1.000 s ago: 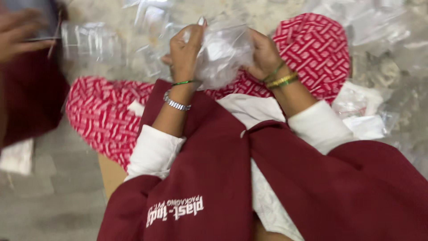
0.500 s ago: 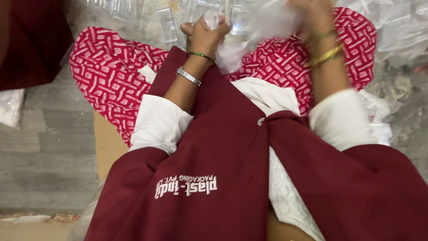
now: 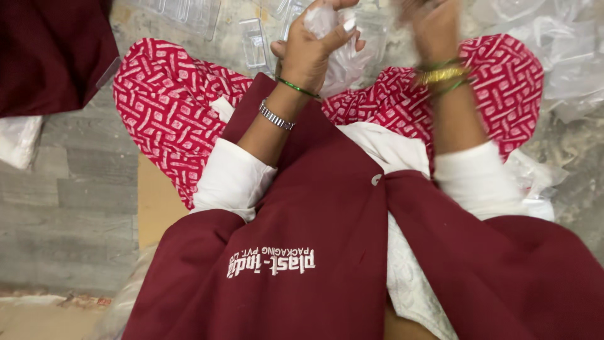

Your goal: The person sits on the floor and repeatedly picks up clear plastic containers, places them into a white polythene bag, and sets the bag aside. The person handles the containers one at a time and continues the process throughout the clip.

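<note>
**Crumpled clear plastic held up over the lap**

A crumpled clear plastic bag (image 3: 336, 47) sits high in the view, above the person's knees, gripped in the left hand (image 3: 308, 50), whose fingers are curled shut around it, thumb pressed across the film. The right hand (image 3: 434, 25) is raised just beside it and blurred; whether it grips the plastic or how far it is open cannot be told. A green bangle and a metal bracelet (image 3: 277, 115) ring the left wrist, gold and green bangles (image 3: 443, 74) the right.

Below the hands lie the person's red patterned trousers (image 3: 167, 107), a maroon jacket (image 3: 302, 252) and white sleeves. Beyond the knees, clear plastic moulded trays (image 3: 255, 41) lie on the grey stone floor (image 3: 75, 195), and a heap of more clear plastic (image 3: 566, 69) crowds the right side. Another person's maroon sleeve (image 3: 50, 50) fills the upper left corner, with a white cloth (image 3: 19, 138) under it. A strip of brown cardboard (image 3: 154, 201) shows beside the left leg.
</note>
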